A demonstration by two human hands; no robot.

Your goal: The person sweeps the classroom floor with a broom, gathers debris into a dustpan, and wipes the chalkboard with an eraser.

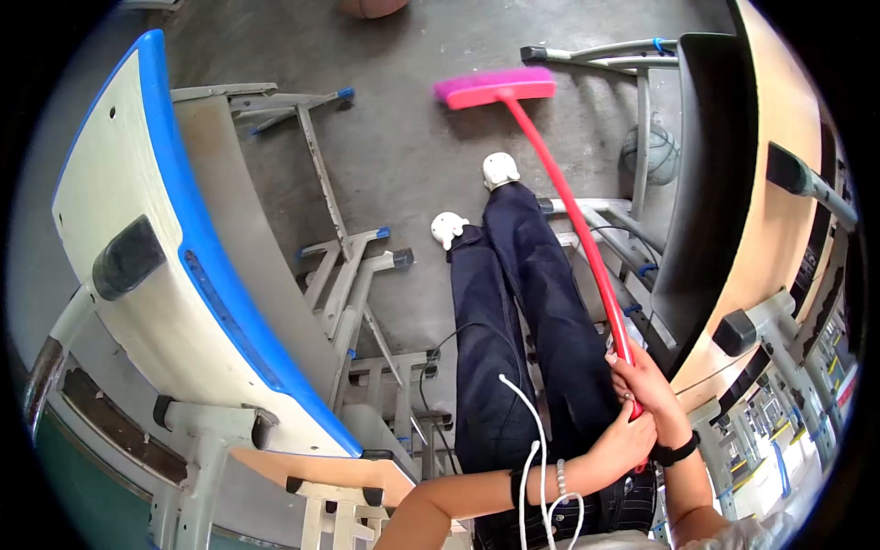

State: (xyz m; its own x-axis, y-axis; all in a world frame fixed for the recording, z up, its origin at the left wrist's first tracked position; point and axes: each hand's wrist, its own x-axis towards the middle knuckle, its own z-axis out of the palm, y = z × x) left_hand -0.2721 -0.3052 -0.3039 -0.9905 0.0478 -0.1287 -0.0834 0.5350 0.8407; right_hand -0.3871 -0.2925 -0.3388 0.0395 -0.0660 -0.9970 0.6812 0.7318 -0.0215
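Head view: I have the left hand point(621, 451) closed round the near end of the red broom point(587, 236), the right hand point(645, 383) wrapped just beyond, presumably for leverage; its pink head point(502, 90) lies far off, over the floor point(394, 156).

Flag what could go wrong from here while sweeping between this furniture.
1. The broom head is near the dark foot cap of a furniture leg, so a swing that way might knock it.
2. White cords hang loose near the left hand and could tangle with the broom handle.
3. A grey ball on the floor behind a metal leg might roll if bumped.
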